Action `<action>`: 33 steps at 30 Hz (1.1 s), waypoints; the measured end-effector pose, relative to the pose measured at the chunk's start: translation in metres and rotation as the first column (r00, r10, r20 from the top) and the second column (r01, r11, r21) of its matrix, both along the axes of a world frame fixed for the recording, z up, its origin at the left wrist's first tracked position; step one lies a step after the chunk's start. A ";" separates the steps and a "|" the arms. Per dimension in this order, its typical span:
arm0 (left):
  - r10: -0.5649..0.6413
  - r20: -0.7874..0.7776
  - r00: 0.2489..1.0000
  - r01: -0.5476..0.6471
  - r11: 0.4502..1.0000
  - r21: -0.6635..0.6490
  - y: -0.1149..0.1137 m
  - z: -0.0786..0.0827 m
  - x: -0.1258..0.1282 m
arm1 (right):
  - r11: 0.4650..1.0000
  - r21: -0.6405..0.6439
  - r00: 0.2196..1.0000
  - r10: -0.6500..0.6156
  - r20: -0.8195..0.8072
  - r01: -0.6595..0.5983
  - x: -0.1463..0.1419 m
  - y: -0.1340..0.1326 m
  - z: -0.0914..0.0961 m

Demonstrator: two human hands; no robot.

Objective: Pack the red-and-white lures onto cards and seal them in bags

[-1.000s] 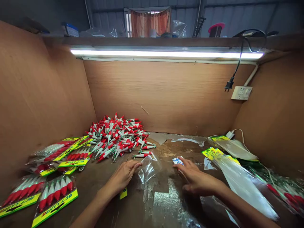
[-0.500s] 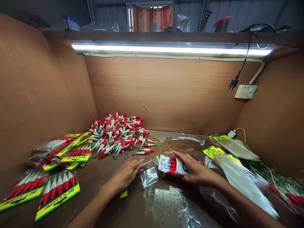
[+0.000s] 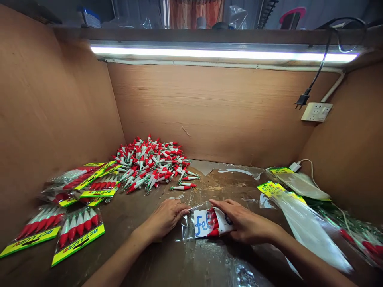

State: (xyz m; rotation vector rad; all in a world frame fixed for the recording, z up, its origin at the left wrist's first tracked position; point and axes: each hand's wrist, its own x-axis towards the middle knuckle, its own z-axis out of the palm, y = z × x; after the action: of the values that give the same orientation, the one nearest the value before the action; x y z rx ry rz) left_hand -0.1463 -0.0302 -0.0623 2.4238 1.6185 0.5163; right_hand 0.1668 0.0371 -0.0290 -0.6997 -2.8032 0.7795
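My left hand [image 3: 166,218] pinches the edge of a clear plastic bag [image 3: 189,227] lying on the brown table [image 3: 143,259]. My right hand [image 3: 243,223] presses a white card with blue lettering [image 3: 203,226] and a row of red lures [image 3: 213,224] into the bag's mouth; its fingers lie over the card's right end. A big heap of loose red-and-white lures [image 3: 152,162] sits behind my left hand, near the back wall.
Filled packs with yellow-green header cards [image 3: 78,235] lie along the left wall. Empty bags with yellow headers [image 3: 295,205] are stacked at the right, by a white cable. A wall socket [image 3: 316,112] and a strip light [image 3: 221,54] hang above.
My right hand has slid the card with the lures leftward, from beside the bag into its open end. My left hand kept its hold on the bag.
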 end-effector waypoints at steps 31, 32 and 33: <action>-0.039 -0.114 0.993 0.063 0.975 0.212 -0.033 -0.003 0.074 | 0.999 -0.010 0.996 0.039 -0.077 -0.040 -0.016 -0.008 -0.007; -0.058 -0.125 0.990 0.084 0.973 0.215 -0.033 -0.004 0.076 | 0.999 0.011 0.996 0.032 -0.083 -0.031 -0.016 -0.009 -0.010; -0.072 -0.129 0.989 0.098 0.971 0.216 -0.034 -0.006 0.077 | 0.999 0.030 0.996 0.024 -0.089 -0.022 -0.016 -0.010 -0.013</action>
State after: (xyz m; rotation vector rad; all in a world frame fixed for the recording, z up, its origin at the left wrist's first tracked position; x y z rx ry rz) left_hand -0.0690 -0.0640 -0.0686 2.7226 1.5683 0.5751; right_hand 0.1511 0.0273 -0.0418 -0.6135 -2.7412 0.7530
